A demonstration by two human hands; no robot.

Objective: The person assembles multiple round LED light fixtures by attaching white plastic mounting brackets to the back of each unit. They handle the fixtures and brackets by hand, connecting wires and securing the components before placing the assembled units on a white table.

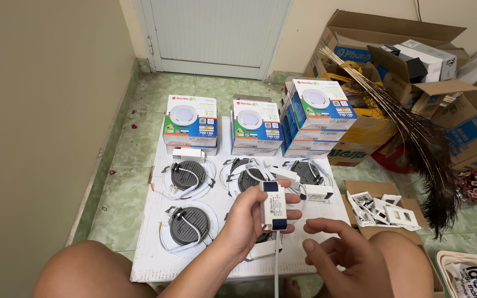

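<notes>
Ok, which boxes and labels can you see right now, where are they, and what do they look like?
Left box: far end of the white board, white with blue and green, lamp picture.
Middle box: beside it, same design.
Right stack: taller, same boxes.
Cardboard cartons: brown, open, right rear.
Driver: in left hand, white, blue ends, labelled.

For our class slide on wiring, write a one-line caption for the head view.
Left hand holds a white driver box; right hand open beside its cable, above downlights on a white board.
</notes>
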